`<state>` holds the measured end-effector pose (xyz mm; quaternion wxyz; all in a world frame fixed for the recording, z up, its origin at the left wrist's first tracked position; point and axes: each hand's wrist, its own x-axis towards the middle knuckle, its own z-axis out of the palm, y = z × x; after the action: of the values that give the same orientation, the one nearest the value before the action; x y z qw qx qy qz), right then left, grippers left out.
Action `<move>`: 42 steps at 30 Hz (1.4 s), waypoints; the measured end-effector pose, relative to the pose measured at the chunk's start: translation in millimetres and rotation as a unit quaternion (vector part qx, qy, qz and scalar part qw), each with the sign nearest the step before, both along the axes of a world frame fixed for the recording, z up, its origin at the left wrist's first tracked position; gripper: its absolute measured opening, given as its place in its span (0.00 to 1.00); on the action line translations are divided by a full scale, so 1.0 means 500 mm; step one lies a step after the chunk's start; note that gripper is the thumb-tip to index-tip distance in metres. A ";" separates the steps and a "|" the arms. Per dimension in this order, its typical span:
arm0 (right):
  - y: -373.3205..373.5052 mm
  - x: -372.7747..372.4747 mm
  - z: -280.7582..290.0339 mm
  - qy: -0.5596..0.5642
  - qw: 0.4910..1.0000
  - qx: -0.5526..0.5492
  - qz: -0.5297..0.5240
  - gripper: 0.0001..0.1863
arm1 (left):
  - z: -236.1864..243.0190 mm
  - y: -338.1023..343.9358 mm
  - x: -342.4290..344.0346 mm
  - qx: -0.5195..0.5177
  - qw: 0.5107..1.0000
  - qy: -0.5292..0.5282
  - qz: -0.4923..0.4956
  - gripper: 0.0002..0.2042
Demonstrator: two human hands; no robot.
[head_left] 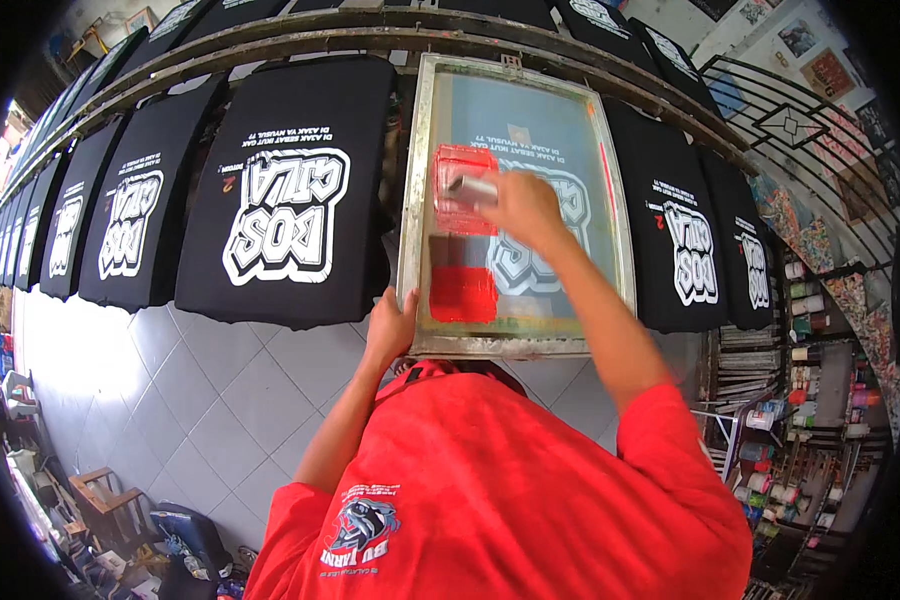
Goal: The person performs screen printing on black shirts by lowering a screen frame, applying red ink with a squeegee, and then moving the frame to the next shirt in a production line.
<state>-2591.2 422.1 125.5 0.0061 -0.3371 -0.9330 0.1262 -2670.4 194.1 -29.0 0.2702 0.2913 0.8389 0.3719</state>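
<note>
While the left shirt [280, 130] at upper left already bears white and red print, the left hand [394, 325], below centre, grips the screen [535, 300]; at centre, a squeegee [473, 190] over red ink [462, 295] is clasped by the right hand [525, 205]. Judged mid-pass; red on the covered shirt [570, 195] unconfirmed.

Bright light from the left whitens the floor [195, 395]; fisheye edges bend.
</note>
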 end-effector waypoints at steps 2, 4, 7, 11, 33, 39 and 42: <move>-0.087 0.068 -0.046 0.048 0.998 0.021 0.045 0.17 | -0.003 -0.004 0.000 -0.004 1.000 0.005 0.007 0.26; -0.168 0.135 -0.108 0.082 0.992 0.060 0.074 0.19 | -0.019 -0.003 0.003 0.027 0.999 0.022 0.014 0.23; -0.262 0.199 -0.168 0.098 0.988 0.074 0.091 0.23 | -0.008 -0.001 0.009 0.029 0.999 0.021 0.013 0.23; -0.323 0.234 -0.198 0.146 0.977 0.088 0.126 0.30 | -0.025 0.000 0.001 0.046 0.999 0.016 0.010 0.23; -0.046 0.636 -0.221 0.203 0.843 -0.029 -0.497 0.35 | 0.121 -0.042 -0.033 0.041 0.999 -0.014 0.017 0.22; -0.198 0.451 -0.193 0.253 0.852 -0.031 -0.457 0.31 | 0.083 -0.193 -0.232 0.149 0.988 -0.049 0.010 0.18; -0.293 0.286 -0.199 0.262 0.863 -0.061 -0.428 0.29 | 0.084 -0.320 -0.388 0.114 0.992 -0.025 0.048 0.20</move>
<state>-2448.1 275.3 26.1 0.2832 -0.6574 -0.6515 0.2513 -2864.3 33.8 13.2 0.2385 0.2703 0.7970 0.4846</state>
